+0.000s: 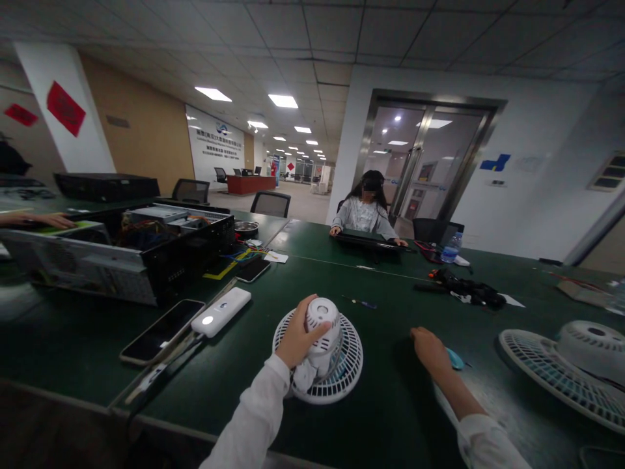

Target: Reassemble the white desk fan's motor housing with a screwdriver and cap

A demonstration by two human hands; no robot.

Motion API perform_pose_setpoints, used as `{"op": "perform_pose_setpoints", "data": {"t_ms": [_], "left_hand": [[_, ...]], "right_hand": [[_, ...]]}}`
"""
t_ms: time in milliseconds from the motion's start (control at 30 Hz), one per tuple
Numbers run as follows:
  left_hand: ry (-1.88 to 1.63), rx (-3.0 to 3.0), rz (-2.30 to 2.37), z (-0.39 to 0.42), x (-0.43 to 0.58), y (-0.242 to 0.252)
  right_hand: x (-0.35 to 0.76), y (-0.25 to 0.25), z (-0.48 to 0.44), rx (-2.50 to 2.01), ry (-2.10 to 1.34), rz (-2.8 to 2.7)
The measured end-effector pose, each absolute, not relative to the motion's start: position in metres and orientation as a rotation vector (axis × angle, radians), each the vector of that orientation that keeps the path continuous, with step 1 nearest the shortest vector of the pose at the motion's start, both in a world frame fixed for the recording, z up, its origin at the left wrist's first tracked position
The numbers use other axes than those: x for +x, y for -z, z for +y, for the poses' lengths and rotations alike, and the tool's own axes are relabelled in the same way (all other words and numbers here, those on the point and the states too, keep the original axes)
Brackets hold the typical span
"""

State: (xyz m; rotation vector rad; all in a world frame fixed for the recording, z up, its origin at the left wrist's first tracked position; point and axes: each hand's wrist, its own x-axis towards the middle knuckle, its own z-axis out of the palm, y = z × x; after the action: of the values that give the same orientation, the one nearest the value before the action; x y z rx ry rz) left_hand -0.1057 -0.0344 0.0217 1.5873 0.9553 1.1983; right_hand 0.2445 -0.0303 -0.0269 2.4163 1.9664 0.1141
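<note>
My left hand (296, 333) gripping white fan motor housing (323, 332), long axis upright over round fan guard (350, 358); right hand (430, 350) empty, farther off, just beside blue piece (455, 358).

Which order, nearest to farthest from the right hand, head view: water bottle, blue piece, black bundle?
1. The small blue piece, just right of the right hand.
2. The black bundle, ahead on the table, to the right.
3. The plastic water bottle, farther ahead, beyond the bundle.

White fan (323, 319), its grille (352, 352) perhaps bluish at centre
</note>
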Motion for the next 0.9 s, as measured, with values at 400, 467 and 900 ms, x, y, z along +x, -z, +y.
{"op": "perform_pose_setpoints", "data": {"t_ms": [400, 467, 900], "left_hand": [[-1.241, 1.590, 0.951, -0.048, -0.098, -0.014], [-1.239, 1.592, 0.952, -0.047, -0.098, -0.013], [-1.171, 1.569, 0.861, -0.041, -0.108, -0.018]], "right_hand": [[0.218, 0.014, -0.020, 2.388, 0.093, 2.061], [0.212, 0.013, -0.025, 2.306, 0.134, 2.181], [0.180, 0.048, -0.081, 2.143, -0.026, 2.332]]}}
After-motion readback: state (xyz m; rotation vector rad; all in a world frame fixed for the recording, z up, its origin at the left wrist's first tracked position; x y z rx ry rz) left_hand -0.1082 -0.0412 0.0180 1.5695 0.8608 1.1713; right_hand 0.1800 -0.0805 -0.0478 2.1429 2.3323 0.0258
